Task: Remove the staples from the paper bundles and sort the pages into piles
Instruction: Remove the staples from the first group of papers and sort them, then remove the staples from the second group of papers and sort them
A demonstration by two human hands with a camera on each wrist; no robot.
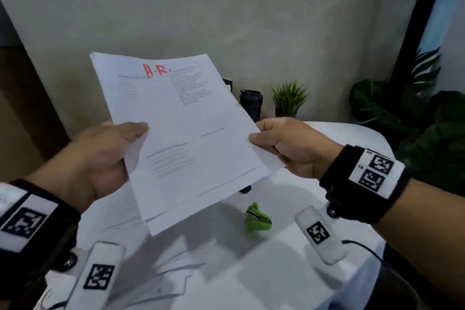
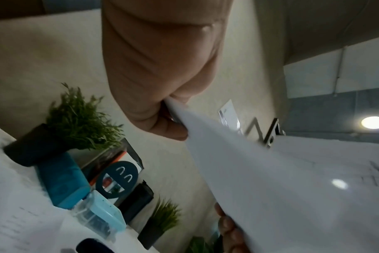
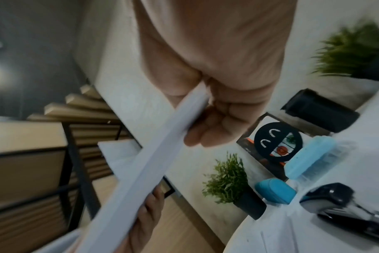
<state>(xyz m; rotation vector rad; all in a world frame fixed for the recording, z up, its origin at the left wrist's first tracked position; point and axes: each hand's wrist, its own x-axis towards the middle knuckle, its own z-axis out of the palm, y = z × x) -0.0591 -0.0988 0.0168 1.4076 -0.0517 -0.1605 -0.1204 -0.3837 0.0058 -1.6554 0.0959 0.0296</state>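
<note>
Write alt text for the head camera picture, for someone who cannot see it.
Two hands, the left hand and right hand, hold up a paper bundle marked "H.R." in red above a white table. A green staple remover lies on the table.

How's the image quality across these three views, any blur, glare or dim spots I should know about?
Head view: dim and soft, red "H.R." on the white paper bundle readable but printed text smeared, its shadow falling on the white table. Left wrist view: a round ceiling light flares, plus wide-angle bending. Right wrist view: motion blur smears the green potted plant at right.
</note>
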